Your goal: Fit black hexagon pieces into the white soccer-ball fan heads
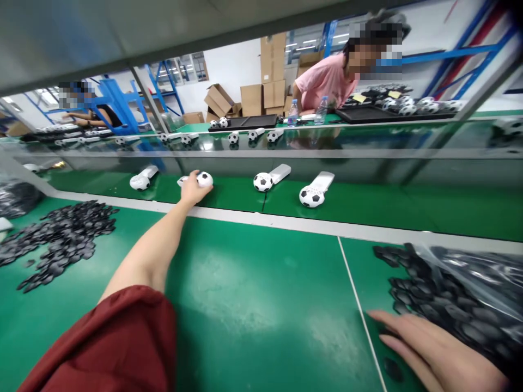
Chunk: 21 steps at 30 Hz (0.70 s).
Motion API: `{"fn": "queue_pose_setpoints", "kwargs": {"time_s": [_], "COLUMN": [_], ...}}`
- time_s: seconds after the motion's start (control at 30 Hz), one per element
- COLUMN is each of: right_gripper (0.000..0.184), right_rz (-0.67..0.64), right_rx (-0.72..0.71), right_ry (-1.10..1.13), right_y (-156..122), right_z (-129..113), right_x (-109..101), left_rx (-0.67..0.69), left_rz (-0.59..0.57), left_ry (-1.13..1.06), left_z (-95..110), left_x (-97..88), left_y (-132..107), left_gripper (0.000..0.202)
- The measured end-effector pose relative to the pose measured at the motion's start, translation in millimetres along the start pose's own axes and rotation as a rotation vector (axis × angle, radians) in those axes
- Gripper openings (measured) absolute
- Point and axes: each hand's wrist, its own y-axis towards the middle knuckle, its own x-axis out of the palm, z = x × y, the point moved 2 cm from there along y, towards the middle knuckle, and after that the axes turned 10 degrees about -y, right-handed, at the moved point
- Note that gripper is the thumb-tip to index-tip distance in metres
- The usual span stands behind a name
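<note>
My left hand (pixel 195 189) reaches out over the green belt, its fingers closed around a white device with a football-patterned round head (pixel 205 179). On the belt to its left lies a similar football-headed device (pixel 141 181). To the right are two more, one football-headed device (pixel 263 182) and another (pixel 312 196), each with a flat white handle. At the lower right, my right hand (pixel 429 348) is low over the table by a pile of small black pieces (pixel 441 305). Its thumb and fingers come together on a dark piece, mostly hidden. One loose black piece (pixel 393 369) lies below the fingers.
Another heap of black pieces (pixel 69 239) spreads at the left. A clear plastic bag (pixel 482 272) covers part of the right pile. Across the belt, a person in pink (pixel 327 81) leans beside bottles and a black tray (pixel 368 113). A metal shelf hangs overhead.
</note>
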Motion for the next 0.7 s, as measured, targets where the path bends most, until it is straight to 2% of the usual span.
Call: {"fn": "queue_pose_setpoints", "kwargs": {"time_s": [0.1,0.17,0.23,0.3,0.37,0.43,0.53,0.57,0.6,0.63,0.7], "right_gripper": [0.029,0.026,0.023,0.018,0.013,0.012,0.013,0.012,0.011,0.009,0.006], "right_rz": [-0.044,-0.059,-0.074,-0.118,-0.165,-0.166,-0.115,-0.105,-0.103,-0.105,-0.105], "right_rx": [0.020,0.038,0.068,0.125,0.167,0.143,0.101,0.128,0.173,0.226,0.294], "right_ry": [0.031,0.106,0.176,0.235,0.277,0.311,0.394,0.441,0.494,0.549,0.630], "right_y": [9.8,17.8,24.6,28.9,30.9,31.8,32.2,32.2,32.0,31.8,31.7], "right_z": [-12.5,-23.3,-32.9,-39.4,-43.4,-46.6,-49.2,-49.0,-48.3,-47.3,-45.4], "right_x": [-20.3,-34.0,-45.3,-53.0,-57.8,-60.9,-61.8,-60.9,-59.6,-58.1,-56.5], "left_rx": [0.033,0.061,0.065,0.025,-0.045,-0.090,-0.012,0.059,0.143,0.221,0.341], "left_rz": [-0.010,-0.099,-0.280,-0.530,-0.803,-1.053,-1.399,-1.451,-1.448,-1.396,-1.215], "left_ry": [-0.159,-0.281,-0.383,-0.430,-0.420,-0.386,-0.302,-0.234,-0.151,-0.069,0.052], "left_z": [29.9,54.8,79.9,102.9,123.2,142.2,168.5,175.1,180.1,183.2,183.9], "left_x": [-25.4,-46.3,-60.9,-62.6,-49.8,-25.9,17.8,31.0,42.4,51.3,60.5], "left_y": [-5.2,-15.1,-34.1,-63.0,-99.0,-136.1,-182.9,-193.9,-202.0,-207.6,-213.4], "left_gripper": [0.076,0.061,0.051,0.047,0.041,0.033,0.028,0.027,0.029,0.031,0.037]}}
